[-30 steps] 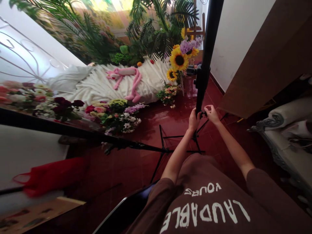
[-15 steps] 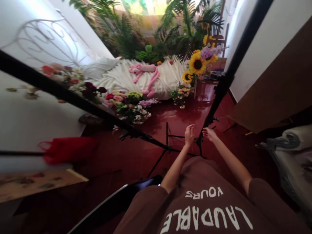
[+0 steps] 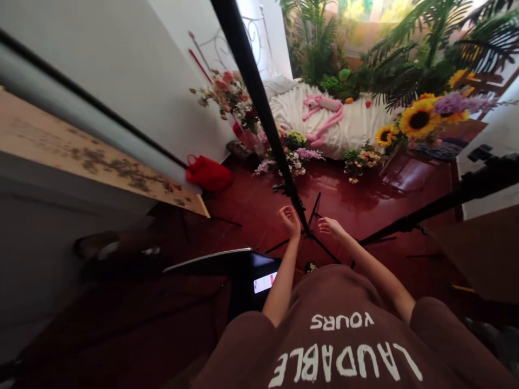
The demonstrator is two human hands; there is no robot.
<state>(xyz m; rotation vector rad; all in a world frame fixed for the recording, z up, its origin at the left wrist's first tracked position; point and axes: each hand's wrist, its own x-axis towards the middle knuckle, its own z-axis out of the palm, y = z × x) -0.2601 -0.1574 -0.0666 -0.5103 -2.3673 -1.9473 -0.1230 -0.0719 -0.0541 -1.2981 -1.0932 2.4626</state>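
Note:
In the head view my left hand (image 3: 290,220) is raised in front of my body, just left of a black stand (image 3: 270,119). Its fingers are curled in and I see nothing in them. On the other side of that pole my right hand (image 3: 330,227) points inward, its fingers loosely bent and slightly apart, holding nothing. The hands are apart, with the stand's lower pole and spread legs between and beyond them. Whether the left fingers touch the pole I cannot tell. Below my left forearm lies a phone with a lit screen (image 3: 264,283) on a dark surface.
A second black stand (image 3: 425,208) slants across the right. A red bag (image 3: 208,174) sits on the floor near a long painted panel (image 3: 121,170) at left. Ahead are a white draped bed (image 3: 360,121), a pink plush toy (image 3: 324,105), sunflowers (image 3: 417,119) and palm leaves.
My view has swung left, so the bed and stands appear farther right. My hands now flank the other stand. My left fingers have curled in; the phone screen has come into view.

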